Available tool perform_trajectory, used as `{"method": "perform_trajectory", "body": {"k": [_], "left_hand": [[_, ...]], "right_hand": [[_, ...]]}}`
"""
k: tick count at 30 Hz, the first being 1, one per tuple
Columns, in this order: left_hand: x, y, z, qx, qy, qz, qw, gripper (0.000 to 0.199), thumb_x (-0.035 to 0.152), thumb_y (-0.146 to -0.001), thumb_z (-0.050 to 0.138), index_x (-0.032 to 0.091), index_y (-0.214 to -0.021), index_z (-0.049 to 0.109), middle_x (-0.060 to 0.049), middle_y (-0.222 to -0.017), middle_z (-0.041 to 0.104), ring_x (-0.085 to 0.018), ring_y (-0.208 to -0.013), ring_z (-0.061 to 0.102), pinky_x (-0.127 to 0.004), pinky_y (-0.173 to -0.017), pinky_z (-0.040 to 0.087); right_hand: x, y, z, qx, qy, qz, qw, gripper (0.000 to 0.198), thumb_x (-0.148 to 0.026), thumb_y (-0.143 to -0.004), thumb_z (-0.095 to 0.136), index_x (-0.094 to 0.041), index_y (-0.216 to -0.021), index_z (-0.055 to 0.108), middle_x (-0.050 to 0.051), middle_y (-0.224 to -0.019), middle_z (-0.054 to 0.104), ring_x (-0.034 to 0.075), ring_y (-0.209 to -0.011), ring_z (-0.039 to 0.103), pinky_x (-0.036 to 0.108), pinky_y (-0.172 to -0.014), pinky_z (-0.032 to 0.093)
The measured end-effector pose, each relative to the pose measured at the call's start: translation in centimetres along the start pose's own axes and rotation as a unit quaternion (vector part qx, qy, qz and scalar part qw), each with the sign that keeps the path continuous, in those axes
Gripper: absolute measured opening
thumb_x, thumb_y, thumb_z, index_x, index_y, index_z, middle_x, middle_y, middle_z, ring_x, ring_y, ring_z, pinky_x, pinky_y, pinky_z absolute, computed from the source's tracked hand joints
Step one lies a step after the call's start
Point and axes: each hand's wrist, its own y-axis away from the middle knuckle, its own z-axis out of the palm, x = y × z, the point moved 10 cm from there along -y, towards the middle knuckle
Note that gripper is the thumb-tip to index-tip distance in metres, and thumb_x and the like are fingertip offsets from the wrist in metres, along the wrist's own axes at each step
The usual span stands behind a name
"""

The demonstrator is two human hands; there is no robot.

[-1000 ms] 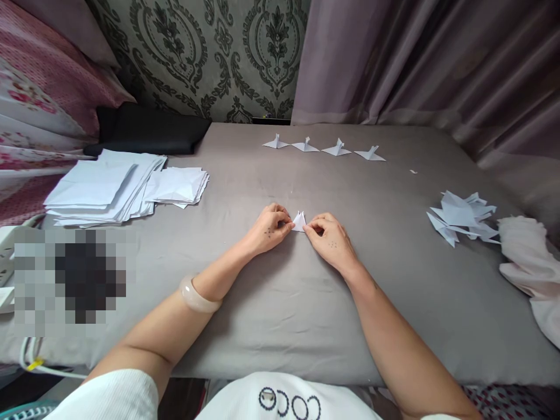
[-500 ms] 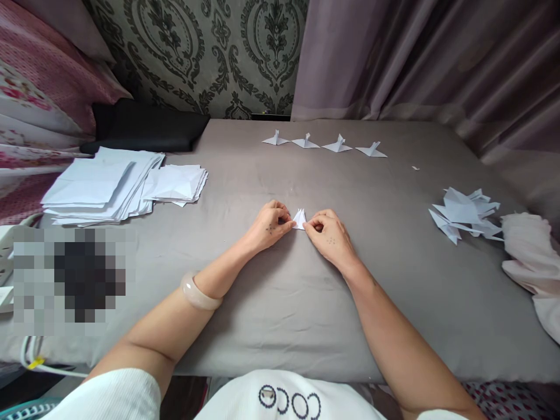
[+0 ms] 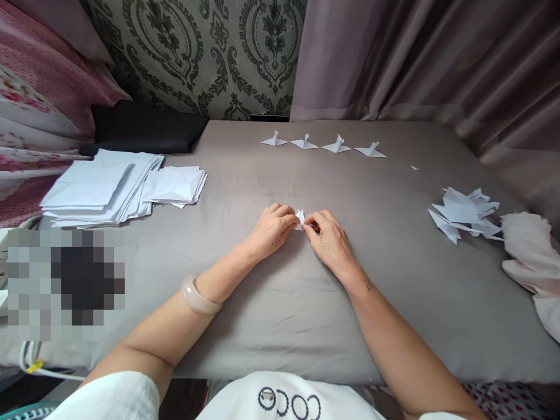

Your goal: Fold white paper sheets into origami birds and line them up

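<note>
A small piece of folded white paper [image 3: 300, 219] lies near the middle of the grey cloth surface [image 3: 280, 280], its pointed tips facing away from me. My left hand [image 3: 273, 230] pinches its left side with thumb and fingers, which partly cover it. On the right side, my right hand [image 3: 327, 236] has its fingertips closed on the same paper. Farther back stands a row of several folded white paper birds, among them one paper bird [image 3: 336, 144] with its wings spread.
Stacks of white paper sheets [image 3: 87, 184] and smaller paper pieces [image 3: 175, 185] lie at left, before a black folded item [image 3: 144, 128]. At right are a heap of folded paper [image 3: 466, 213] and a pale cloth [image 3: 527, 239]. A tiny scrap [image 3: 415, 168] lies farther back.
My left hand has rolled over and shifted slightly right, its fingers now covering more of the folded paper. My right fingertips have moved in closer on the paper. Other things stay put.
</note>
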Motion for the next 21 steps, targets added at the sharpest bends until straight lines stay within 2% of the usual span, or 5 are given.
{"method": "perform_trajectory", "body": {"k": [5, 9, 11, 16, 21], "left_hand": [[2.6, 0.5, 0.9, -0.076, -0.114, 0.077, 0.988, 0.031, 0.010, -0.094, 0.035, 0.014, -0.107, 0.063, -0.010, -0.096, 0.062, -0.021, -0.091, 0.052, -0.032, -0.076, 0.040], [3.6, 1.2, 1.5, -0.133, -0.200, 0.078, 0.967, 0.025, 0.007, -0.086, 0.044, 0.012, -0.101, 0.063, -0.012, -0.096, 0.060, -0.024, -0.090, 0.052, -0.034, -0.072, 0.038], [3.9, 1.5, 1.7, -0.144, -0.224, 0.067, 0.962, 0.027, 0.007, -0.083, 0.047, 0.009, -0.106, 0.061, -0.013, -0.099, 0.059, -0.026, -0.092, 0.051, -0.035, -0.070, 0.038], [3.9, 1.9, 1.6, -0.126, -0.231, 0.043, 0.964, 0.041, 0.008, -0.081, 0.048, 0.007, -0.122, 0.053, -0.014, -0.097, 0.058, -0.026, -0.090, 0.051, -0.035, -0.066, 0.039], [2.3, 1.2, 0.4, -0.056, -0.106, 0.023, 0.993, 0.036, 0.005, -0.082, 0.040, 0.016, -0.106, 0.065, -0.010, -0.094, 0.062, -0.020, -0.086, 0.056, -0.031, -0.071, 0.045]], "right_hand": [[-0.7, 0.3, -0.1, -0.002, 0.023, -0.018, 1.000, 0.014, -0.021, -0.087, 0.052, -0.025, -0.088, 0.065, 0.004, -0.093, 0.063, 0.017, -0.079, 0.060, 0.029, -0.068, 0.045], [0.0, 0.1, 0.1, -0.007, 0.001, 0.006, 1.000, 0.012, -0.023, -0.086, 0.053, -0.024, -0.085, 0.064, 0.004, -0.092, 0.062, 0.016, -0.076, 0.059, 0.029, -0.068, 0.046], [0.2, 0.1, 0.2, -0.010, -0.002, 0.016, 1.000, 0.010, -0.023, -0.085, 0.053, -0.023, -0.085, 0.063, 0.004, -0.093, 0.062, 0.016, -0.076, 0.059, 0.029, -0.070, 0.046], [0.5, 0.0, 0.2, -0.004, 0.000, 0.018, 1.000, 0.010, -0.022, -0.084, 0.053, -0.021, -0.090, 0.061, 0.006, -0.097, 0.060, 0.016, -0.077, 0.059, 0.030, -0.071, 0.047], [0.8, 0.0, 0.3, -0.004, -0.016, 0.003, 1.000, 0.013, -0.027, -0.082, 0.056, -0.022, -0.094, 0.061, 0.004, -0.097, 0.060, 0.015, -0.074, 0.059, 0.030, -0.072, 0.047]]}}
